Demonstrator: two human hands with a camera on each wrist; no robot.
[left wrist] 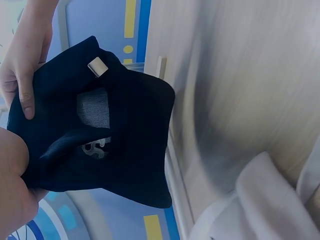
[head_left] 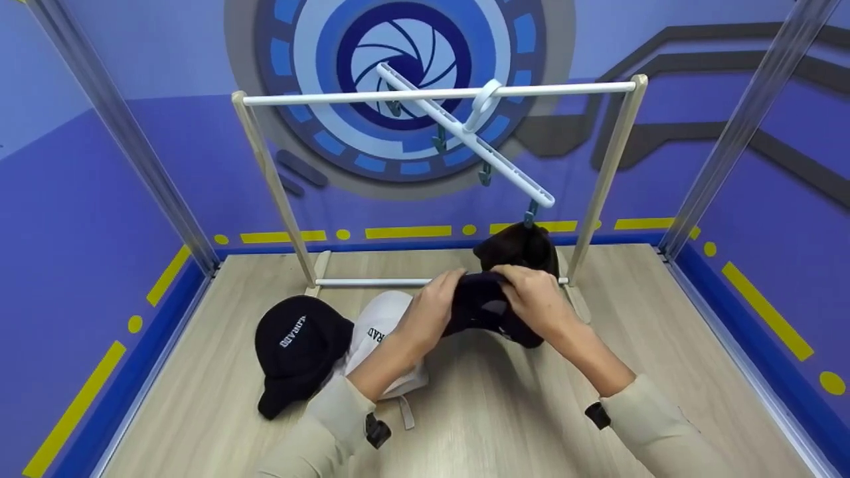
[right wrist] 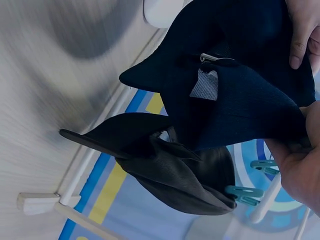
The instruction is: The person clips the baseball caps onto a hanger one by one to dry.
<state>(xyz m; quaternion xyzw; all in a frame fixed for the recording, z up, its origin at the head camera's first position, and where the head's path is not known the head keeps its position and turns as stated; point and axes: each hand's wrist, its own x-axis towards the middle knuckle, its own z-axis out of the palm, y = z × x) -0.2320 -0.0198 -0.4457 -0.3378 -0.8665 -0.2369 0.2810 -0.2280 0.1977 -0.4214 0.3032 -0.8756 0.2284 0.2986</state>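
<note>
Both hands hold a dark navy cap (head_left: 479, 302) in front of the rack, its brim pointing down in the left wrist view. My left hand (head_left: 428, 312) grips one side of its edge, and my right hand (head_left: 539, 300) the other, thumb on the inner side. A small metal buckle (left wrist: 98, 67) and pale lettering show on this cap. Just behind it, a dark brown or black cap (head_left: 514, 249) hangs from a green clip (right wrist: 245, 194) at the near end of a white hanger (head_left: 505, 167). The other clips along the hanger hold nothing.
A rack's white top bar (head_left: 332, 98) carries the hanger, which sits at a slant. On the wooden tabletop (head_left: 478, 411) at left lie a black cap (head_left: 299, 345) and a white cap (head_left: 382, 315) with lettering. Patterned blue-purple walls (head_left: 60, 172) enclose the back and sides.
</note>
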